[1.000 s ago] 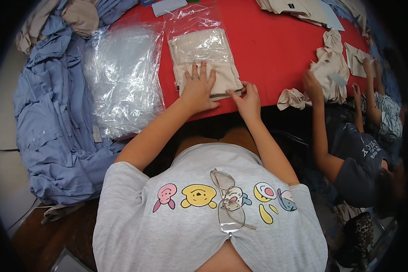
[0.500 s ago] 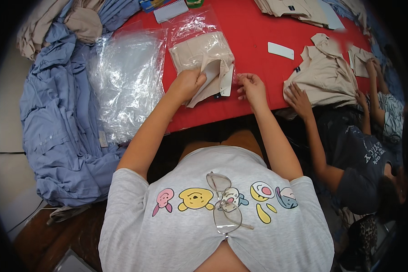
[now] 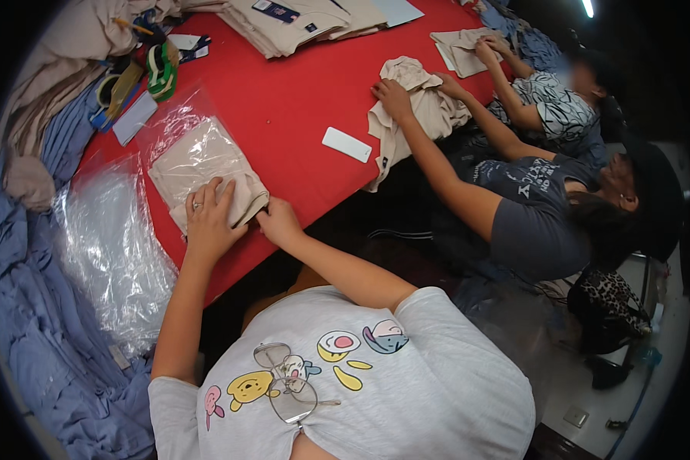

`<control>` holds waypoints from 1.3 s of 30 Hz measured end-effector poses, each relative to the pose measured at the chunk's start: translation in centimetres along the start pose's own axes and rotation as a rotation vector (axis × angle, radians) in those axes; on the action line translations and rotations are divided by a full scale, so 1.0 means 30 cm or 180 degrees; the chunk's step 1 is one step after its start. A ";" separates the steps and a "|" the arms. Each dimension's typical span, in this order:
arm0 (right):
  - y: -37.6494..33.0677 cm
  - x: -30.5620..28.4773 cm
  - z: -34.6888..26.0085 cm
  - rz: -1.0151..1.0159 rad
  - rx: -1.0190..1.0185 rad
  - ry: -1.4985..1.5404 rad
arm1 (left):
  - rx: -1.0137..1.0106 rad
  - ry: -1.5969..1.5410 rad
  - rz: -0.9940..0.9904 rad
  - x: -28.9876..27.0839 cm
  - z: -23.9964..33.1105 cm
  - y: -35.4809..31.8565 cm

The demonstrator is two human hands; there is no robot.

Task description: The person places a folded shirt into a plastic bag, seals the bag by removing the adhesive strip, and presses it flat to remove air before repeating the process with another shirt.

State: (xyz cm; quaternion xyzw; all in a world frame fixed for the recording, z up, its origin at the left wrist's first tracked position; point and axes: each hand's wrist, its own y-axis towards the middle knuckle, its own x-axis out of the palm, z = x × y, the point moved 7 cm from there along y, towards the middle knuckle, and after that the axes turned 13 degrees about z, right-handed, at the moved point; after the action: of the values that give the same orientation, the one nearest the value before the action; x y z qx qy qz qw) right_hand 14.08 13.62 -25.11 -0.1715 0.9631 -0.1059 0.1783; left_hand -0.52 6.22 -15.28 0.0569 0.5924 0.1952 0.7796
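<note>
A folded beige shirt (image 3: 199, 159) lies at the table's near edge, most of it inside a clear plastic bag (image 3: 178, 115). My left hand (image 3: 211, 218) rests on its near end, palm down, fingers stretched out over the cloth. At the near right corner of the bundle, my right hand (image 3: 280, 222) has its fingers closed on the edge; the fingertips are partly hidden there. Whether they grip cloth, plastic or both is unclear. Left of the shirt lies a pile of clear plastic bags (image 3: 119, 253).
Blue shirts (image 3: 31, 322) heap along the left. Tape dispensers (image 3: 161, 69) and a white pad (image 3: 135, 118) sit beyond the bags. Folded beige shirts (image 3: 284, 27) are stacked at the back. A white card (image 3: 346, 144) lies right of centre. Two co-workers handle beige garments (image 3: 418, 96) on the right.
The view has swung right. My left hand went from holding the shirt's raised edge to lying flat on it. My right hand moved onto the corner. A co-worker's garment is now bunched up.
</note>
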 end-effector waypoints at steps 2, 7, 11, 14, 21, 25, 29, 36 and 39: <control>-0.011 -0.040 -0.046 0.0319 -0.0598 -0.0295 | -0.0113 0.0091 0.0075 0.023 0.005 0.034; -0.030 -0.076 -0.067 0.0286 -0.0507 -0.0266 | -0.0100 0.0436 0.0460 0.035 -0.003 0.097; -0.045 -0.084 -0.038 0.0235 -0.0385 -0.0039 | -0.0453 0.0481 0.0374 0.082 -0.094 0.135; -0.041 -0.094 -0.029 0.0175 -0.0067 0.0466 | -0.0523 0.0202 0.0441 0.096 -0.128 0.173; 0.102 -0.105 -0.041 0.0274 0.0557 0.1345 | 0.0226 -0.0231 0.0095 -0.002 -0.075 0.222; 0.068 -0.001 -0.036 -0.0652 0.1728 0.1432 | 0.0595 -0.0133 -0.0207 0.048 -0.084 0.226; 0.020 0.012 0.008 -0.0710 0.1809 0.1461 | 0.0500 0.0105 -0.0566 0.087 -0.100 0.218; 0.004 -0.117 0.073 -0.1220 0.2211 0.1190 | 0.0162 0.0017 -0.0228 0.161 -0.104 0.157; -0.006 -0.196 0.050 -0.1063 0.1871 0.0686 | 0.0082 -0.0312 -0.0101 0.118 -0.085 0.135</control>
State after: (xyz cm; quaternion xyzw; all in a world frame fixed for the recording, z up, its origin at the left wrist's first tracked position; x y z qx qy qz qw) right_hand 19.86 15.40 -24.63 -0.2557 0.8634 -0.4237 0.0977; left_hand -3.12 10.89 -17.93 0.0671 0.5568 0.1721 0.8098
